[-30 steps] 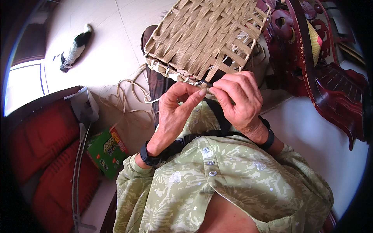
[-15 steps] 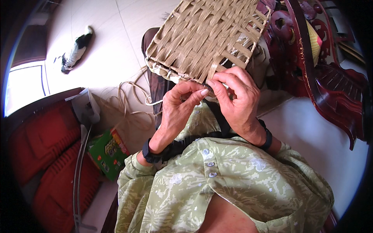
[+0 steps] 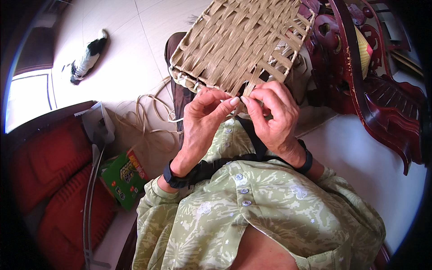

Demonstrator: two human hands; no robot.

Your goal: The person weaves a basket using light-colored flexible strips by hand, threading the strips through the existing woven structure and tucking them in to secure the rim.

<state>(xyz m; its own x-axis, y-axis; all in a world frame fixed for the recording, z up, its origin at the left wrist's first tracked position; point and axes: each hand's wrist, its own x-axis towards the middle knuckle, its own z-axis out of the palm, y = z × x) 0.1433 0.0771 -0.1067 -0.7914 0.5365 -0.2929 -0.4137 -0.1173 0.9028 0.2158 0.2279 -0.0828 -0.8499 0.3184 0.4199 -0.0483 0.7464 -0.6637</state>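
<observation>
the woven panel is cut off by the upper edge; fingertips cover just what the hands pinch at its near side; carved red wood partly hides something yellow.

Bright light washes pale floor tiles, with red cushions at left and carved dark-red furniture at right.

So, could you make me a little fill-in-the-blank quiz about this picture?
1. Both the left hand and the right hand are at the ____ (near or far) edge of the tan woven piece.
2. The green package lies on the person's ____ side.
3. The wristbands are ____ in colour.
4. The dark red wooden furniture stands on the person's ____ side.

Missing words: near; left; black; right.
</observation>
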